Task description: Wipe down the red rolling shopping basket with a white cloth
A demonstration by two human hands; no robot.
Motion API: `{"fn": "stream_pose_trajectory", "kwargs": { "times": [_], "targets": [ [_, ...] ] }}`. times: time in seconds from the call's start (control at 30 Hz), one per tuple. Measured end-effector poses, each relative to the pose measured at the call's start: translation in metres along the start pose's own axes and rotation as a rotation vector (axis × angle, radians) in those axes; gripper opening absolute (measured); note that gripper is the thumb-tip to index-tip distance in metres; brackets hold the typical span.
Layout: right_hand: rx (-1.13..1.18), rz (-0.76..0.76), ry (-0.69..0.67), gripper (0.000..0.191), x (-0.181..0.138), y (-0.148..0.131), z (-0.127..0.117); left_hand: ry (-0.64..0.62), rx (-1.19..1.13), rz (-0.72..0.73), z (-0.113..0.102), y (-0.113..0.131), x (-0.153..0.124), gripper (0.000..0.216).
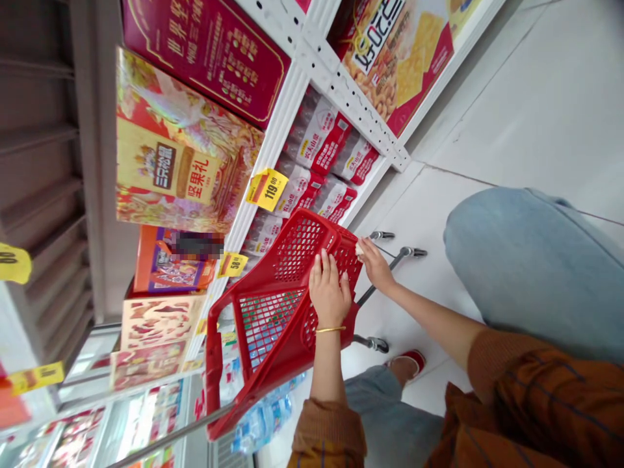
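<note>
The whole view is turned on its side, with the floor at the right and the shelves at the left. A red mesh shopping basket point(273, 318) on small wheels is tipped over, its open side facing the shelves. My left hand point(329, 291), with a thin gold bracelet on the wrist, lies over the basket's rim, fingers stretched onto the mesh wall. My right hand point(375, 263) grips the basket's corner near the metal wheel struts point(407, 252). The basket's inside looks empty.
White shelves point(292, 91) hold large red and gold gift boxes point(170, 175), packs of bottled water point(316, 149) and yellow price tags point(267, 188). My knees in blue jeans point(531, 266) and a red shoe point(409, 361) are over the pale tiled floor point(550, 97).
</note>
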State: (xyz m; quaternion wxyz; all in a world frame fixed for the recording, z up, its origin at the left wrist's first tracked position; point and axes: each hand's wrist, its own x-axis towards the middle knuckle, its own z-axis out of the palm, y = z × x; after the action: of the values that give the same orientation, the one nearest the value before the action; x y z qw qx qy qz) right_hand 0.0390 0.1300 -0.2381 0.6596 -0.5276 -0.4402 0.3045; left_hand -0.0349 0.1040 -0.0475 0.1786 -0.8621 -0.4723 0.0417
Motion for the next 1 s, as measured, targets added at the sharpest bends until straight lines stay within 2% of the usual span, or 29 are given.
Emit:
{"fn": "stream_pose_trajectory", "kwargs": {
  "times": [0.13,0.27,0.33,0.4,0.57,0.77,1.0],
  "targets": [
    [0.006,0.064,0.057,0.046,0.004,-0.022,-0.002,-0.005,0.019,-0.011,0.002,0.001,0.000,0.055],
    [0.038,-0.046,0.077,0.047,0.018,-0.064,0.002,-0.016,0.023,-0.015,0.001,0.002,0.000,0.055],
    [0.030,-0.091,0.084,0.048,0.023,-0.072,0.005,-0.025,0.023,-0.011,0.000,0.003,0.000,0.055],
    [0.017,-0.134,0.071,0.052,0.024,-0.068,0.007,-0.037,0.024,-0.008,0.000,0.003,0.002,0.054],
    [0.001,-0.188,0.078,0.060,0.015,-0.031,0.007,-0.056,0.021,-0.010,0.001,0.000,0.007,0.055],
    [0.029,-0.113,0.037,0.058,0.007,-0.012,0.009,-0.077,0.048,-0.020,0.003,-0.003,0.010,0.054],
    [0.077,0.061,0.014,0.052,-0.008,0.001,0.015,-0.112,0.152,-0.042,0.005,-0.004,0.022,0.057]
  ]
}}
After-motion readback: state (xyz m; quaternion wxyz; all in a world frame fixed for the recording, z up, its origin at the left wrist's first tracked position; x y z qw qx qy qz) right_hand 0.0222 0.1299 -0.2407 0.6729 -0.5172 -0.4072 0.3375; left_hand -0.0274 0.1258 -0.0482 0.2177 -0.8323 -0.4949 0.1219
